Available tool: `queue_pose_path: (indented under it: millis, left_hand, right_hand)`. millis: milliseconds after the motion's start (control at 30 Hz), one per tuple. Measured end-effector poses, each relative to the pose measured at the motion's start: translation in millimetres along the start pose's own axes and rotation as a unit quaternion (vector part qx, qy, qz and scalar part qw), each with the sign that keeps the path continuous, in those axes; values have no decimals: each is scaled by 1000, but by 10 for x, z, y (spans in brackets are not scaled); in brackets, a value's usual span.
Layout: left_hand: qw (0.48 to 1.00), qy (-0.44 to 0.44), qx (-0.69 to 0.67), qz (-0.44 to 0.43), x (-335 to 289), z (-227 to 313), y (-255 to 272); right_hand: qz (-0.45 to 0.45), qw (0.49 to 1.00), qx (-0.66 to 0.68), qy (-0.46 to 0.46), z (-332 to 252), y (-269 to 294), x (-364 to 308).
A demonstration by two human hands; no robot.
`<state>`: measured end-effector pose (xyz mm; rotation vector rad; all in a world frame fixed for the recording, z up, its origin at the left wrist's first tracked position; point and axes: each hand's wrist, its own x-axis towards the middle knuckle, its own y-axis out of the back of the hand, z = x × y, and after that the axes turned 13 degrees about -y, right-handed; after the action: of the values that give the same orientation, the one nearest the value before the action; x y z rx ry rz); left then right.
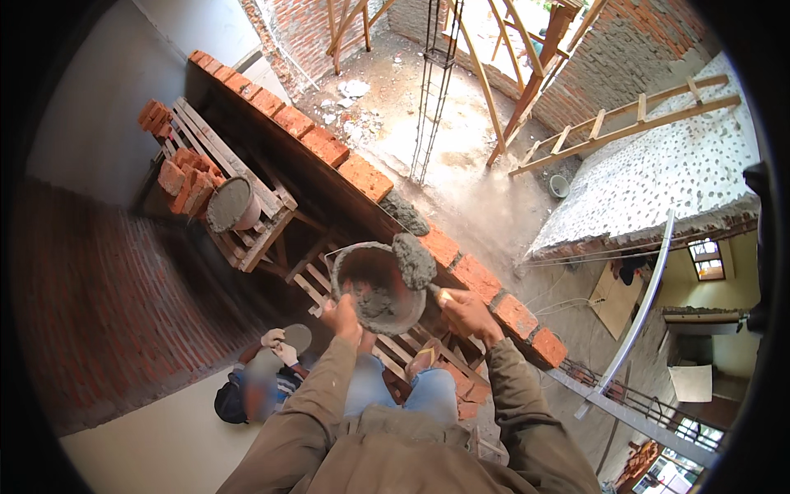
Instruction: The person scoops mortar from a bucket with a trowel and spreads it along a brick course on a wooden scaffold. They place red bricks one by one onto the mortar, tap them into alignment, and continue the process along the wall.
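My left hand [344,319] is closed on the rim of a bucket [410,317], tilted so its inside shows grey mortar [377,303] low in it. With my right hand [471,314] I grip a trowel [434,288]; a thick lump of wet mortar [414,262] covers its blade, at the bucket's right rim. Just beyond is the top of a brick wall [475,277]. Fresh mortar [403,212] fills a gap there between an orange brick [365,177] and the bricks nearer me. The trowel's blade is hidden under the lump.
Slatted wooden scaffold boards [314,288] lie below me. To the left, a wooden platform [271,212] bears stacked bricks [191,181] and another mortar bucket [233,204]. A gloved co-worker [263,375] below holds a round pan. Vertical rebar [436,90] and a ladder [625,128] stand beyond the wall.
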<state>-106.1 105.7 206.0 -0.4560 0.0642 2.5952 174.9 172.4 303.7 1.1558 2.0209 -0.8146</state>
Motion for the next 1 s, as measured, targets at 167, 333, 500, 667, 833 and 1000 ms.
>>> queue_pose_path:
  millis: [167, 333, 500, 667, 833, 1000]
  left_hand:
    - [997, -34, 68, 26, 293, -403, 786]
    - [993, -14, 106, 44, 308, -439, 1310]
    - [995, -34, 79, 49, 177, -280, 1247]
    - [993, -24, 113, -3, 227, -105, 899]
    - [983, -52, 147, -97, 358, 246, 392]
    - [946, -217, 50, -236, 369, 812, -169]
  right_hand:
    - [117, 988, -102, 1, 96, 520, 1076]
    - [269, 902, -310, 136, 385, 912, 2104]
    - [395, 769, -492, 102, 678, 922, 2392]
    - [387, 768, -436, 264, 580, 459, 1379]
    - [229, 783, -535, 220, 294, -419, 183]
    - [377, 726, -550, 167, -85, -1168, 484]
